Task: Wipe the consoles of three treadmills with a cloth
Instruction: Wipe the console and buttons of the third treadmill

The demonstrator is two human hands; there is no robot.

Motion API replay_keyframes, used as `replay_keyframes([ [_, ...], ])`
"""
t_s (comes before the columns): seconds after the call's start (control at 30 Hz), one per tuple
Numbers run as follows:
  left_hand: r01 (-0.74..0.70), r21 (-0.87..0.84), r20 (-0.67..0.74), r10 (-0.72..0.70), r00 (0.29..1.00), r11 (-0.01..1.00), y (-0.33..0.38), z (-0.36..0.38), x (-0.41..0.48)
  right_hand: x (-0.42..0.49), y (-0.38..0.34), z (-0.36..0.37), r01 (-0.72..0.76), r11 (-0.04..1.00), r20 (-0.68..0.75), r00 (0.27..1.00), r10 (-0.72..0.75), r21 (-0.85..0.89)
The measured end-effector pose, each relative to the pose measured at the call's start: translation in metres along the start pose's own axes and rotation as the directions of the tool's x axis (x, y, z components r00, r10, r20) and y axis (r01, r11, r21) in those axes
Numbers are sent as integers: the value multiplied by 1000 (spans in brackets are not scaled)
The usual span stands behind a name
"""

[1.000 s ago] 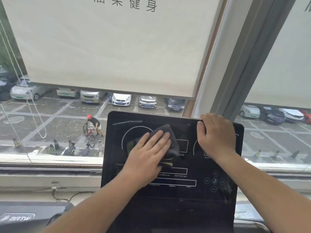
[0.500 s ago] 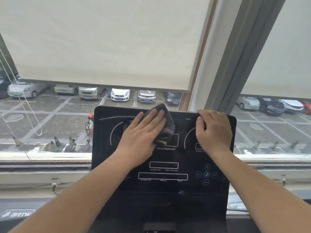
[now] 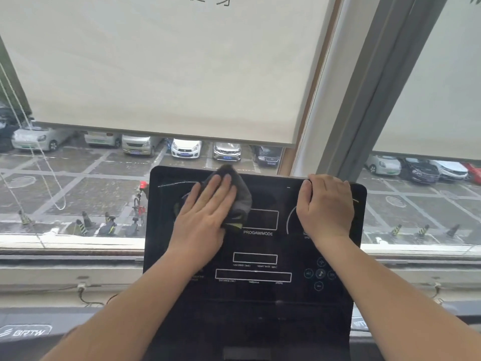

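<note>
Head view: the left hand (image 3: 205, 212) has slid the grey cloth (image 3: 240, 196) up to the console (image 3: 260, 303) top rim, fingers flat, pressing it. The right hand (image 3: 325, 207) curls over that rim (apparently steadying). Upper strip likely covered; 3 consoles are due.

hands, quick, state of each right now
Left hand: open, flat fingers pressing the cloth onto the console.
Right hand: fingers curled over the console's top edge, gripping it.
</note>
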State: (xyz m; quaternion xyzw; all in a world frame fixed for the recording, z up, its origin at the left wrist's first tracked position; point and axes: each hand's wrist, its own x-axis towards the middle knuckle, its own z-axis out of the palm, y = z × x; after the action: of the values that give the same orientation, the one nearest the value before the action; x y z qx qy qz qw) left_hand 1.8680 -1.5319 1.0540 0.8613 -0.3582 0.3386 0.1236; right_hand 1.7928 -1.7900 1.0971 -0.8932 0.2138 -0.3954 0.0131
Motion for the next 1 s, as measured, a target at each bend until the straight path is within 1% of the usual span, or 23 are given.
replay_keyframes([
  [0.03,98,-36,-10,-99,995,994,9,3,-8,0,0,0,-6,1000,-2,1000,6,6],
  [0.07,138,-57,-2,-138,990,989,19,9,-21,-1,1,0,-9,1000,-5,1000,9,10],
  [0.1,112,-63,14,-112,994,992,29,15,-35,-2,0,0,-9,1000,-8,1000,10,12],
  [0.17,-95,-60,95,101,990,994,35,21,-58,-4,-2,1,-7,1000,-8,1000,7,-6],
  [0.23,-341,-33,172,342,924,939,17,17,-61,-5,-5,3,-16,999,11,1000,16,-39],
  [0.27,-397,-19,188,394,900,917,4,12,-53,-6,-6,3,-23,998,20,999,24,-50],
  [0.3,-393,4,176,386,905,919,-7,6,-42,-6,-6,3,-30,998,27,999,32,-52],
  [0.33,-324,27,141,317,938,946,-16,-1,-29,-6,-6,3,-35,998,29,999,37,-47],
  [0.4,-52,20,57,51,997,998,-24,-13,-8,-5,-6,3,-37,999,32,999,38,-26],
  [0.47,166,-55,18,-165,986,985,-14,-15,1,-5,-4,2,-34,999,35,999,35,-16],
  [0.5,206,-74,10,-206,978,976,-3,-13,0,-5,-4,1,-30,999,37,999,31,-12],
  [0.53,199,-78,15,-198,980,977,9,-7,-5,-6,-4,0,-25,1000,42,999,25,-7],
  [0.57,143,-72,27,-142,990,987,20,0,-13,-7,-4,-1,-19,1000,51,999,19,-1],
  [0.63,-81,-44,101,85,991,996,30,11,-32,-6,-2,-4,-8,1000,80,997,5,28],
  [0.7,-338,-26,181,337,924,941,16,11,-35,-3,7,-10,20,997,136,990,-30,74],
  [0.73,-406,-25,199,403,893,913,6,8,-27,0,14,-14,43,994,163,985,-59,100],
  [0.77,-424,-14,199,418,886,906,-4,5,-17,3,21,-19,65,990,188,978,-89,128],
  [0.8,-392,1,184,385,904,920,-9,0,-4,7,29,-23,80,984,212,971,-113,156],
  [0.83,-311,-1,153,307,939,950,-8,-5,8,11,35,-27,91,980,235,963,-132,179],
  [0.9,-65,-61,106,72,992,996,12,-11,24,20,46,-29,108,973,272,948,-162,203],
  [0.93,48,-101,90,-39,995,994,30,-10,26,23,49,-30,122,970,284,942,-179,209],
  [0.97,118,-128,93,-107,990,985,50,-6,24,26,52,-32,126,968,290,938,-188,218],
  [1.0,137,-134,118,-122,985,981,68,1,18,26,55,-33,111,964,289,940,-180,240],
])
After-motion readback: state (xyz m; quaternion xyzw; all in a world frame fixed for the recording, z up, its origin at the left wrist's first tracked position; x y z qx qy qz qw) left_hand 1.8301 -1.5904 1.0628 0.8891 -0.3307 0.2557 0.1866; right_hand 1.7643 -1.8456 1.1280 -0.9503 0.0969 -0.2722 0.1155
